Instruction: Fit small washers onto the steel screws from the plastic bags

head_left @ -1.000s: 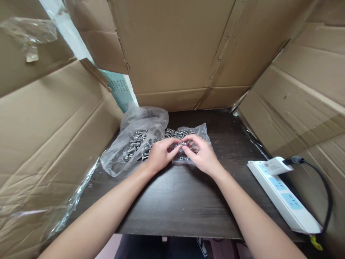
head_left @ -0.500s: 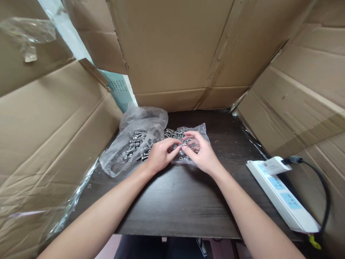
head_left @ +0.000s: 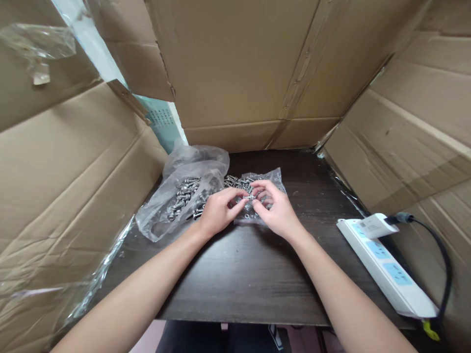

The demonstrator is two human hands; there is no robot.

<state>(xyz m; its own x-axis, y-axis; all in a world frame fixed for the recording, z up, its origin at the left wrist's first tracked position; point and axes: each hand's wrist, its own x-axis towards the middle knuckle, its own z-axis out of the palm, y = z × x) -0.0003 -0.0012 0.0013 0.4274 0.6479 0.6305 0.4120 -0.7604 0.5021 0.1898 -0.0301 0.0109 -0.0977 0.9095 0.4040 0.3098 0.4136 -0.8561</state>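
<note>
My left hand (head_left: 220, 210) is closed, its thumb and forefinger pinching a small silver bolt (head_left: 248, 197) that lies sideways between my two hands. My right hand (head_left: 275, 206) is at the bolt's other end, thumb and curled fingers parted around it. Whether a fingertip still touches the bolt is hard to tell. Beneath and behind my hands is a flat clear plastic bag (head_left: 274, 177) with small metal parts on it. A loose pile of bolts (head_left: 232, 182) sits just beyond my left fingers.
To the left, a crumpled clear bag (head_left: 154, 223) holds many silver bolts (head_left: 184, 193). A white power strip (head_left: 390, 269) with a plugged-in adapter (head_left: 375, 225) and black cable (head_left: 445, 255) lies at the right. Cardboard walls (head_left: 243, 73) enclose the dark table (head_left: 235, 284).
My right thumb and forefinger have spread slightly apart, and more of the bolt shows between my hands. My left hand has stayed in place.
</note>
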